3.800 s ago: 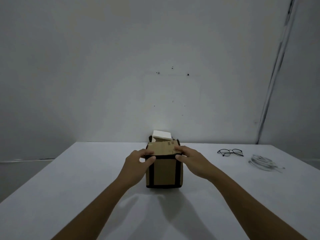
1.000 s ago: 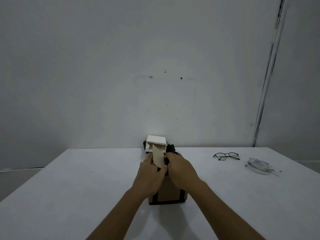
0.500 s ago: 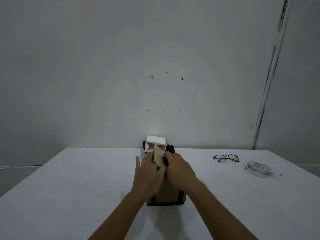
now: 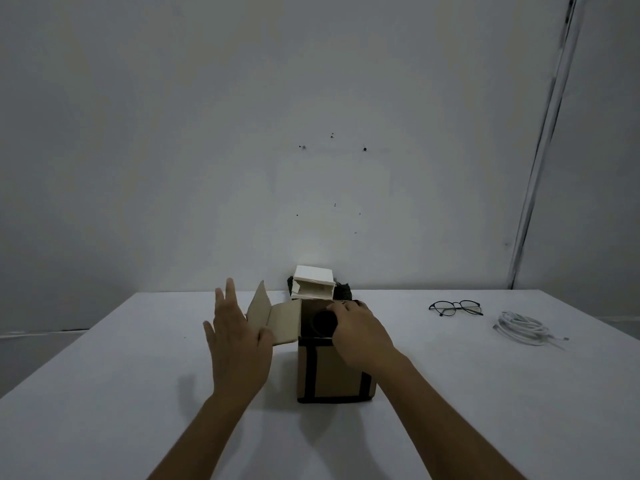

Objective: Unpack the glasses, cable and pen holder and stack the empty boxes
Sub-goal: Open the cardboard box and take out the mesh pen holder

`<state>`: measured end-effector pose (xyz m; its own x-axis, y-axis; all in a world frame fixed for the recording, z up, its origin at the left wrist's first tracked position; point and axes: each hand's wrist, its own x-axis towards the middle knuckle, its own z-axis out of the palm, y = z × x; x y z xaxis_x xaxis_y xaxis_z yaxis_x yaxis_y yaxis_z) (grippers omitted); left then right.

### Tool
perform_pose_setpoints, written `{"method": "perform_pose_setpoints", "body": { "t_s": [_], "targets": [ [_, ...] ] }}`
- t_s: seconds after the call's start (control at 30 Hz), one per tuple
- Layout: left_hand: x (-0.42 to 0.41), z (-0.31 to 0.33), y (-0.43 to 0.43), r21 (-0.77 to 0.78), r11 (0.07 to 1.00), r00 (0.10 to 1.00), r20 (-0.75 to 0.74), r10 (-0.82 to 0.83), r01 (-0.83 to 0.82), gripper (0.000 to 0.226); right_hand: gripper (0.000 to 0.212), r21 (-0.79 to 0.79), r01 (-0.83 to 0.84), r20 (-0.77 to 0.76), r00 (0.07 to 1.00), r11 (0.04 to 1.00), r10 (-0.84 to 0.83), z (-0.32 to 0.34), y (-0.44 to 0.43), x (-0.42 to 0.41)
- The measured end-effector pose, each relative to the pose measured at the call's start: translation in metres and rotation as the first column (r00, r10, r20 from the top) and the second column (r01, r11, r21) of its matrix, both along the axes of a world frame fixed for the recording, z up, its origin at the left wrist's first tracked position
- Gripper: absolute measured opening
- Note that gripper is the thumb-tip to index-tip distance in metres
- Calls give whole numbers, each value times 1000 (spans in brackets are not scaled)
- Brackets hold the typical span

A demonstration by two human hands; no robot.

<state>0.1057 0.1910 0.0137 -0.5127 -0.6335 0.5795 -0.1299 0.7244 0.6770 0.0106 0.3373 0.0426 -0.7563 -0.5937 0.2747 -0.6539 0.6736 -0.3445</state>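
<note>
A brown cardboard box (image 4: pixel 329 375) with black tape stands at the middle of the white table (image 4: pixel 104 393). Its left flap (image 4: pixel 277 320) is folded out, and my left hand (image 4: pixel 239 344) presses it back with straight fingers. A dark round object (image 4: pixel 323 322), likely the pen holder, shows inside the opening. My right hand (image 4: pixel 360 334) reaches into the box top with fingers curled at that dark object. Behind the box stands a small white box (image 4: pixel 313 284) with its lid up. Black glasses (image 4: pixel 455 308) and a coiled white cable (image 4: pixel 523 327) lie at the right.
A dark crumpled thing (image 4: pixel 344 291) sits behind the white box near the wall. The table's far edge meets the grey wall. A dark vertical strip (image 4: pixel 547 133) runs down the wall at the right.
The cardboard box's top has been opened: my left hand swung the left flap outward and spread flat, and my right hand moved into the opening over the dark object.
</note>
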Motion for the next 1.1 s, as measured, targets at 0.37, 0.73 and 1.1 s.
{"method": "perform_pose_setpoints", "body": {
  "t_s": [0.37,0.73,1.1],
  "targets": [
    [2,-8,-9,-99,984,960,222,168,-149,114,48,33,17,9,1000,999,-17,0,1,0],
    [-20,29,10,-8,879,847,271,-458,477,25,42,80,11,-16,1000,997,-9,3,0,2],
    [-53,66,37,95,854,553,724,-412,511,35,46,193,-15,68,998,981,2,12,0,1]
  ]
}}
